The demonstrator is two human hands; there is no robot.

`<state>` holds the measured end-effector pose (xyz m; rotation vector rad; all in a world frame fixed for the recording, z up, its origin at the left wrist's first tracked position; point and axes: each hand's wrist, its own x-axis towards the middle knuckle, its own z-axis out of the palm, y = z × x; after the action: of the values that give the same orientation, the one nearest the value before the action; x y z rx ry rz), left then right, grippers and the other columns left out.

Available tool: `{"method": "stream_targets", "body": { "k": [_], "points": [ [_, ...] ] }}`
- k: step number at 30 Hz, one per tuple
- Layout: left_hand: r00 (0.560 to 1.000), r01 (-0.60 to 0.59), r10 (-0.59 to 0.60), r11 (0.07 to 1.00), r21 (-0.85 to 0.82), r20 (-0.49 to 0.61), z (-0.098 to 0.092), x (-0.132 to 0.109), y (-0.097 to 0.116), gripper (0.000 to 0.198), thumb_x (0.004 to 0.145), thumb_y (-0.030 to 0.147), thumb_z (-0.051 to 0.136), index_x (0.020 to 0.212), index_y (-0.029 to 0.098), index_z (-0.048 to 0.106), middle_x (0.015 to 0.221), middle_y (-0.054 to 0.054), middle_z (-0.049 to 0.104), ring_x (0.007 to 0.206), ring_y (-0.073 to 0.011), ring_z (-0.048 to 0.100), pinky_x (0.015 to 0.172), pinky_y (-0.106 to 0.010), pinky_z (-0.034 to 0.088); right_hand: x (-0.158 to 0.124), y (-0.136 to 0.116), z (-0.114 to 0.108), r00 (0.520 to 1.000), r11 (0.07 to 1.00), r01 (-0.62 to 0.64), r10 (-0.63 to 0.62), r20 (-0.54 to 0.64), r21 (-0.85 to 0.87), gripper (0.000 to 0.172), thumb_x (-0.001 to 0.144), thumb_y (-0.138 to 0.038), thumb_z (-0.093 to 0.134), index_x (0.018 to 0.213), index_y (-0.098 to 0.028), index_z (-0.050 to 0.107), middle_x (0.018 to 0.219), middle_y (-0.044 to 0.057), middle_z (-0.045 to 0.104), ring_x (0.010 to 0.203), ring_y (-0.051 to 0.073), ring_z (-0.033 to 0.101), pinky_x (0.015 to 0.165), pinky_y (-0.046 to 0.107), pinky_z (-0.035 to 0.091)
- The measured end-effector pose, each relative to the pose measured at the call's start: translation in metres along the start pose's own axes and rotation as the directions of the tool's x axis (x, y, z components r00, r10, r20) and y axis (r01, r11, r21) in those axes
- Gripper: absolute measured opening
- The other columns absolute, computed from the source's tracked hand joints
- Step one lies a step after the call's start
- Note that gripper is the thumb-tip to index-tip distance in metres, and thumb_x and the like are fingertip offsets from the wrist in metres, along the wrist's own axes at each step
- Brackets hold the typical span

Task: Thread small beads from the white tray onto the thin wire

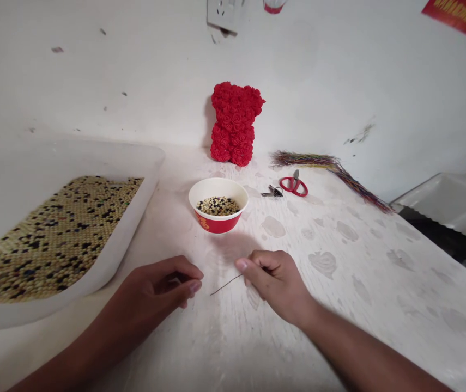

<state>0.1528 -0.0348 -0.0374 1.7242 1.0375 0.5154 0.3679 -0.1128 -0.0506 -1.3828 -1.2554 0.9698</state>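
Between the thumb and curled forefinger of my right hand [271,280] is a thin dark wire [225,285]. Its free end points down and left, toward my other hand. My left hand [165,286] is closed in a pinch just left of the wire's tip, apart from it. Whatever its fingertips hold, if anything, is too small to make out. Just beyond both hands stands a red and white paper bowl [218,224], with cream and black beads [217,206] lying in its bottom.
On the left, a large translucent tub [134,228] holds many cream and black beads [69,234]. A red rose bear [235,124] stands against the wall. Red-handled scissors [294,184], small keys [272,191] and a bundle of coloured wires [334,166] lie at the back right.
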Motion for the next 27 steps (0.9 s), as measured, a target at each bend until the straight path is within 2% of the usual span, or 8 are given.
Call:
{"method": "stream_targets", "body": {
  "k": [7, 13, 16, 21, 27],
  "points": [
    [1.000, 0.000, 0.000, 1.000, -0.019, 0.026, -0.0035, 0.0000, -0.0001, 0.029, 0.090, 0.047, 0.060, 0.078, 0.021, 0.065, 0.062, 0.002, 0.059, 0.059, -0.0126, 0.056, 0.060, -0.024, 0.046, 0.0004, -0.0027, -0.0016, 0.998, 0.992, -0.046, 0.040, 0.054, 0.120, 0.034, 0.090, -0.046, 0.069, 0.073, -0.019, 0.056, 0.058, -0.005, 0.051, 0.052, 0.009, 0.045, 0.049, 0.022, 0.038],
    [0.999, 0.031, -0.032, 0.999, -0.044, -0.037, -0.0031, 0.0006, -0.0046, 0.022, 0.087, 0.043, 0.066, 0.092, 0.022, 0.067, 0.075, 0.001, 0.068, 0.063, -0.0137, 0.062, 0.065, -0.026, 0.052, -0.0019, -0.0014, -0.0037, 0.994, 0.998, -0.013, 0.006, 0.105, 0.067, 0.045, 0.093, -0.046, 0.066, 0.061, -0.019, 0.048, 0.050, -0.007, 0.042, 0.047, 0.007, 0.038, 0.046, 0.023, 0.030],
    [0.999, 0.043, -0.042, 0.996, -0.084, 0.015, -0.0050, 0.0029, -0.0037, 0.024, 0.087, 0.044, 0.067, 0.095, 0.022, 0.068, 0.080, 0.000, 0.070, 0.065, -0.0133, 0.063, 0.065, -0.025, 0.054, -0.0005, 0.0019, -0.0033, 0.993, 0.994, -0.054, 0.043, 0.113, 0.092, 0.046, 0.093, -0.049, 0.065, 0.063, -0.019, 0.046, 0.050, -0.008, 0.040, 0.046, 0.007, 0.037, 0.044, 0.022, 0.030],
    [0.982, 0.091, -0.068, 0.988, -0.122, 0.176, -0.0022, 0.0059, 0.0040, 0.026, 0.092, 0.047, 0.062, 0.093, 0.021, 0.069, 0.082, -0.002, 0.070, 0.069, -0.0137, 0.064, 0.062, -0.024, 0.056, 0.0040, 0.0048, -0.0037, 0.989, 0.986, -0.076, 0.055, 0.140, 0.151, 0.037, 0.094, -0.048, 0.064, 0.074, -0.019, 0.052, 0.058, -0.007, 0.047, 0.049, 0.008, 0.044, 0.046, 0.022, 0.039],
    [0.991, 0.051, -0.046, 0.998, -0.034, 0.124, 0.0024, 0.0040, -0.0007, 0.017, 0.088, 0.042, 0.068, 0.092, 0.026, 0.068, 0.080, 0.002, 0.069, 0.064, -0.0103, 0.063, 0.064, -0.020, 0.054, 0.0015, 0.0059, -0.0053, 0.994, 0.990, -0.033, 0.018, 0.111, 0.136, 0.032, 0.098, -0.045, 0.060, 0.079, -0.020, 0.051, 0.057, -0.008, 0.044, 0.049, 0.007, 0.041, 0.046, 0.021, 0.036]
  ]
}}
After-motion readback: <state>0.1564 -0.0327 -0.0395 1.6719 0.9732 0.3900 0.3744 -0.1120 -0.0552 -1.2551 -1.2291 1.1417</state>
